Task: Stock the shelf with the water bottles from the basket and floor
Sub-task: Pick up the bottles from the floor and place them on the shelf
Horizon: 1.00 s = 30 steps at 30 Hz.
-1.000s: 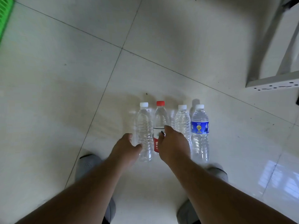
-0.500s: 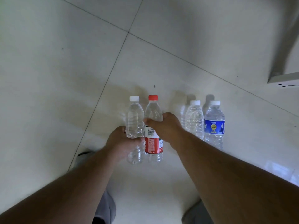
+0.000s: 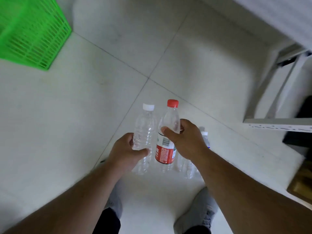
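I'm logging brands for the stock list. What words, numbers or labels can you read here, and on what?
None can be read.
Red label on the red-capped bottle in the right hand: white characters and a barcode, too blurred.
Blue-labelled bottle behind that hand: mostly hidden.
Clear bottle in the left hand: no label visible.

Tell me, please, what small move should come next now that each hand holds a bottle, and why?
Probably carry both bottles up and right toward the shelf. The left hand grips the white-capped bottle, the right hand grips the red-capped bottle, and both look lifted off the floor.
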Available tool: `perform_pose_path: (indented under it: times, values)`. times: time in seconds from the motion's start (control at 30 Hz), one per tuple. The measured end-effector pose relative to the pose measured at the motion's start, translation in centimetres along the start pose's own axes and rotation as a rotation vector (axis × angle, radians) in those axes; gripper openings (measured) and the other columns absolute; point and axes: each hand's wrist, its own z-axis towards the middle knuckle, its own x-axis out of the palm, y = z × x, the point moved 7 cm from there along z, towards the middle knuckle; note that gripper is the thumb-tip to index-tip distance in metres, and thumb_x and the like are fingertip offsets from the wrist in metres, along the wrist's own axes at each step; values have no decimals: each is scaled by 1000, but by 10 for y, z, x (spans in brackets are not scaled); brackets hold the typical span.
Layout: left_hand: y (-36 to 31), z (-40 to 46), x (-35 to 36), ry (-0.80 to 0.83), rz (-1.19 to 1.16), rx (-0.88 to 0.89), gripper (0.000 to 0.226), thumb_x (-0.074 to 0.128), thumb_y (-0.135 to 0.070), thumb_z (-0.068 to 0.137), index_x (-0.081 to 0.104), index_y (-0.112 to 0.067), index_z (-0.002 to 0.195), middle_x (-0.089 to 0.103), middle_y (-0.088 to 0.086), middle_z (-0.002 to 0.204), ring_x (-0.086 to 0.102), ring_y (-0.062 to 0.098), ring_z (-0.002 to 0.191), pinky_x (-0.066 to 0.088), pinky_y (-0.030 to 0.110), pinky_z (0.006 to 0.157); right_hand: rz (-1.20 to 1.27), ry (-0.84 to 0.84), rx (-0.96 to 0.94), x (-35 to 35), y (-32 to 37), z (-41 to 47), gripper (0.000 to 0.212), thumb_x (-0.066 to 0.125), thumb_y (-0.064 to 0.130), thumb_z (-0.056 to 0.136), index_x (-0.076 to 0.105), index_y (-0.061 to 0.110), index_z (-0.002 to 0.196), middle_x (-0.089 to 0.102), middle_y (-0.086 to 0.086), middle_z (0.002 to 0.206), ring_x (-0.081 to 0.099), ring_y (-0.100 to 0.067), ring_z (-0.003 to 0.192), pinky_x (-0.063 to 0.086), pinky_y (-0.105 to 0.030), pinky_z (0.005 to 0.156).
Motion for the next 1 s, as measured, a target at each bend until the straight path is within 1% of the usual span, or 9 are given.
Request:
perform_pose_path:
  times: [0.17, 0.23, 0.33, 0.43, 0.5, 0.67, 0.8, 0.9, 1.0]
  values:
    - [-116, -106, -101, -23, -114, 126, 37, 86, -35, 65, 66, -29, 95, 74, -3, 90, 71, 16, 84, 58, 41, 80, 2, -34, -144, -87, 163, -100, 33, 73, 53, 78, 65, 31, 101, 72, 16, 90, 68, 2, 81, 49, -19, 65]
    - [-168, -156, -148, -39, -153, 197, 37, 86, -33, 66, 66, -32, 97, 74, -11, 90, 70, 6, 82, 57, 33, 76, 6, -64, -213, -120, 235, -152, 34, 72, 53, 79, 65, 33, 105, 72, 19, 94, 67, 5, 82, 47, -17, 67]
    - [-244, -236, -224, -62, -186, 321, 35, 84, -29, 69, 66, -33, 98, 73, -21, 89, 67, -5, 78, 47, 10, 65, 22, -132, -325, -163, 340, -238, 30, 73, 52, 78, 67, 35, 103, 72, 23, 92, 66, 7, 82, 47, -17, 69]
    - [-304, -318, -292, -77, -206, 429, 35, 83, -25, 72, 66, -31, 102, 72, -24, 89, 65, -10, 80, 43, 3, 62, 17, -190, -428, -195, 427, -328, 23, 74, 52, 78, 66, 41, 97, 69, 29, 90, 64, 9, 83, 45, -17, 66]
    - [-333, -370, -329, -70, -211, 496, 35, 83, -22, 74, 66, -31, 103, 71, -26, 89, 63, -13, 81, 41, 0, 63, 16, -220, -489, -209, 471, -386, 27, 74, 54, 77, 65, 44, 100, 68, 31, 93, 63, 10, 85, 45, -16, 67]
    - [-374, -465, -393, -76, -204, 634, 39, 82, -13, 74, 67, -28, 107, 73, -25, 94, 67, -8, 82, 44, 2, 64, 16, -267, -673, -231, 550, -495, 50, 66, 71, 71, 66, 39, 109, 71, 25, 97, 65, 7, 90, 45, -16, 71]
    - [-388, -523, -423, -164, -207, 699, 33, 82, -16, 75, 67, -30, 101, 73, -25, 91, 66, -9, 79, 44, 2, 60, 8, -283, -784, -243, 585, -550, 35, 68, 64, 76, 64, 45, 105, 70, 29, 97, 64, 10, 90, 47, -14, 71]
    - [-393, -559, -439, -225, -235, 731, 31, 82, -14, 76, 65, -30, 97, 69, -34, 87, 64, -14, 78, 42, -1, 59, 1, -293, -842, -248, 601, -577, 30, 69, 59, 79, 65, 41, 103, 72, 20, 94, 67, 2, 87, 53, -22, 72]
    - [-395, -588, -452, -296, -246, 755, 33, 82, -13, 75, 66, -32, 97, 70, -34, 88, 65, -13, 80, 43, 0, 62, 3, -280, -872, -247, 615, -594, 26, 68, 59, 80, 64, 42, 100, 71, 19, 92, 68, 0, 84, 53, -22, 70]
